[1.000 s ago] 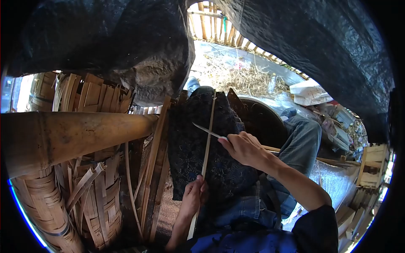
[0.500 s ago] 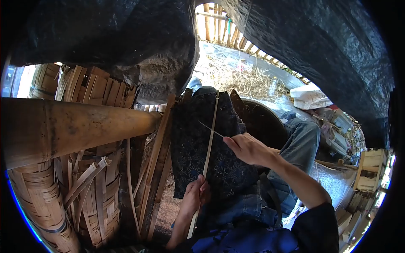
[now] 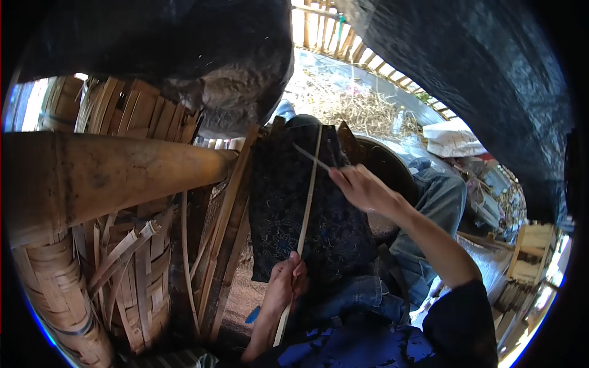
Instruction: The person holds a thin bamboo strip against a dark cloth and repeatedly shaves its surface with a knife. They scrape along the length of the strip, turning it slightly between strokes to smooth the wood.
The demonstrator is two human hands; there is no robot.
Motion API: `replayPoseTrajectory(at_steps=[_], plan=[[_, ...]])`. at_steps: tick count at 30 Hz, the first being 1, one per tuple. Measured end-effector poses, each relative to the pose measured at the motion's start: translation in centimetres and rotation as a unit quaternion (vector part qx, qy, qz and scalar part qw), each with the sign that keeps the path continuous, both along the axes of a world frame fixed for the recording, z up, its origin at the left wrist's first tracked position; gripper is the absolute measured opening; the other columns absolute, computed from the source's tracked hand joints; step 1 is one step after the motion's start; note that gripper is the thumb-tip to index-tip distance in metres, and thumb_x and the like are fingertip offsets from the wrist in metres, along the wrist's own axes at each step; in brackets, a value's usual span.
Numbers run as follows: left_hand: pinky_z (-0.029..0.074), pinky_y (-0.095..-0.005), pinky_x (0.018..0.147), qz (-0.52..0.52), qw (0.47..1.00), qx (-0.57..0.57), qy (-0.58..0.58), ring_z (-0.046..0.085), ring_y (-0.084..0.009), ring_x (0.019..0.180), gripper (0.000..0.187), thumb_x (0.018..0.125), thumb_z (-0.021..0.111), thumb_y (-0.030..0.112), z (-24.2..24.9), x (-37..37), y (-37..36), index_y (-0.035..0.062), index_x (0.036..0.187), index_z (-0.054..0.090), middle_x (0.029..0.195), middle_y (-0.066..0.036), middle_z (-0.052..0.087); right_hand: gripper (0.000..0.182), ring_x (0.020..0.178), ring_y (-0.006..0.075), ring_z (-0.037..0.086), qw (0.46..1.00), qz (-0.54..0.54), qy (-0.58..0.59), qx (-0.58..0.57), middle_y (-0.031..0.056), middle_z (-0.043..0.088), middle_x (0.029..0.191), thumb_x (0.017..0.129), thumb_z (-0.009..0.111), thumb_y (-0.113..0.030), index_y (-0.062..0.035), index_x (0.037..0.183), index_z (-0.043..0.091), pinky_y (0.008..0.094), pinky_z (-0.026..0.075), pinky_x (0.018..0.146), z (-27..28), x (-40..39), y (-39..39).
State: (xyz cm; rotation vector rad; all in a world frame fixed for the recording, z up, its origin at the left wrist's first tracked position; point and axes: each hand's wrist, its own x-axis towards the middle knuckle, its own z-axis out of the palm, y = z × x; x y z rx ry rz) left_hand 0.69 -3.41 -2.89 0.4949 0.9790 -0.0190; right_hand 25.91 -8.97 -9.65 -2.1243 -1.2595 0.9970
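Observation:
A long, thin bamboo strip (image 3: pixel 308 205) runs from near my body up across a dark patterned cloth (image 3: pixel 279 202) on my lap. My left hand (image 3: pixel 284 281) is closed round the lower part of the strip. In my right hand (image 3: pixel 367 190) is a knife (image 3: pixel 311 157), its narrow blade pointing up and to the left. The blade crosses the strip near its far end. The knife's handle is mostly hidden inside my right fist.
A thick bamboo pole (image 3: pixel 123 178) juts in from the left, above woven bamboo baskets (image 3: pixel 58 294). Upright wooden slats (image 3: pixel 224 239) stand beside the cloth. Dark plastic sheeting (image 3: pixel 466 86) hangs overhead. Dry straw (image 3: pixel 350 101) lies beyond my knees, and a wooden crate (image 3: pixel 529 251) is at right.
My right hand and the knife have moved up along the strip, away from my body. The left hand keeps its hold, and the whole view has shifted slightly.

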Motion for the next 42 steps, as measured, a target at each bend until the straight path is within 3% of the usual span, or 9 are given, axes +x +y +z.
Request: replayPoseTrajectory(at_steps=[4, 7, 8, 9, 11, 15, 18, 21, 42], plan=[[0.022, -0.0219, 0.038, -0.038, 0.999, 0.018, 0.016, 0.028, -0.0066, 0.037, 0.044, 0.101, 0.036, 0.039, -0.4, -0.2, -0.5, 0.0131, 0.065, 0.039, 0.046, 0.004, 0.03, 0.044, 0.053, 0.0333, 0.061, 0.986, 0.028, -0.163, 0.006, 0.0232, 0.057, 0.059, 0.099, 0.042, -0.032, 0.0004, 0.071, 0.055, 0.0464, 0.045, 0.044, -0.2, 0.3, -1.2], [0.023, -0.0223, 0.039, -0.09, 0.994, 0.061, 0.008, 0.029, -0.0062, 0.038, 0.045, 0.1, 0.036, 0.04, -0.1, -0.4, 0.2, 0.013, 0.064, 0.039, 0.046, 0.004, 0.031, 0.05, 0.034, 0.0099, 0.032, 0.935, 0.093, -0.34, -0.044, -0.0017, 0.037, 0.048, 0.103, 0.023, -0.032, -0.001, 0.084, 0.056, 0.0228, 0.034, 0.03, -6.4, 7.3, 0.4], [0.023, -0.0222, 0.038, -0.082, 0.995, 0.059, 0.01, 0.03, -0.006, 0.038, 0.045, 0.101, 0.036, 0.039, -0.4, -0.6, 0.2, 0.0128, 0.065, 0.039, 0.046, 0.004, 0.031, 0.052, 0.034, 0.0093, 0.033, 0.972, -0.086, -0.075, -0.206, -0.0006, 0.039, 0.05, 0.103, 0.022, -0.037, 0.0006, 0.093, 0.056, 0.0244, 0.032, 0.029, -4.7, 9.0, 2.9], [0.023, -0.0222, 0.038, -0.083, 0.994, 0.063, 0.012, 0.03, -0.006, 0.038, 0.045, 0.101, 0.036, 0.039, -0.4, -0.5, 0.5, 0.0128, 0.065, 0.039, 0.046, 0.004, 0.031, 0.053, 0.035, 0.006, 0.032, 0.985, -0.135, -0.086, -0.069, -0.0018, 0.039, 0.049, 0.102, 0.023, -0.041, -0.0013, 0.087, 0.055, 0.0236, 0.027, 0.028, -3.7, 8.9, 2.9], [0.023, -0.022, 0.037, -0.065, 0.996, 0.058, 0.012, 0.03, -0.0058, 0.038, 0.044, 0.101, 0.035, 0.038, -0.4, -0.2, 0.6, 0.0128, 0.065, 0.04, 0.047, 0.004, 0.032, 0.052, 0.035, 0.0071, 0.036, 0.968, -0.162, -0.124, 0.144, -0.0014, 0.04, 0.046, 0.101, 0.026, -0.044, -0.0038, 0.081, 0.052, 0.0259, 0.03, 0.029, -2.0, 7.4, 1.8], [0.022, -0.0218, 0.037, -0.049, 0.998, 0.048, 0.007, 0.029, -0.0055, 0.038, 0.043, 0.101, 0.035, 0.037, -1.0, 1.6, 0.7, 0.0131, 0.066, 0.04, 0.047, 0.004, 0.032, 0.049, 0.038, 0.0207, 0.047, 0.997, -0.042, 0.048, -0.048, 0.0079, 0.047, 0.047, 0.1, 0.032, -0.041, -0.0023, 0.075, 0.048, 0.0395, 0.039, 0.041, 5.1, 1.3, -1.9], [0.021, -0.022, 0.037, -0.06, 0.998, 0.025, -0.021, 0.026, -0.0058, 0.037, 0.042, 0.101, 0.035, 0.037, -0.8, 1.9, 1.4, 0.014, 0.066, 0.039, 0.047, 0.003, 0.03, 0.04, 0.037, 0.0335, 0.046, 0.989, -0.022, -0.004, 0.148, 0.0167, 0.047, 0.049, 0.098, 0.045, -0.031, -0.0024, 0.069, 0.049, 0.0403, 0.035, 0.036, 2.9, -1.9, -2.4], [0.019, -0.0217, 0.037, -0.007, 0.997, -0.073, -0.017, 0.022, -0.0067, 0.036, 0.043, 0.101, 0.035, 0.038, -0.8, 1.8, 1.5, 0.0172, 0.063, 0.039, 0.045, 0.004, 0.028, 0.042, 0.039, 0.036, 0.049, 0.999, -0.039, -0.013, 0.02, 0.0172, 0.049, 0.049, 0.097, 0.047, -0.029, -0.0016, 0.066, 0.049, 0.0426, 0.038, 0.039, 2.9, -2.4, -2.0], [0.019, -0.0226, 0.04, 0.033, 0.992, -0.119, -0.034, 0.02, -0.0075, 0.036, 0.043, 0.1, 0.035, 0.037, -0.5, 1.6, 0.6, 0.0189, 0.061, 0.039, 0.043, 0.005, 0.028, 0.033, 0.047, 0.0378, 0.052, 0.997, -0.042, -0.04, 0.055, 0.0218, 0.048, 0.053, 0.096, 0.051, -0.02, 0.0003, 0.069, 0.051, 0.0423, 0.038, 0.043, 0.2, -1.0, 0.9]])
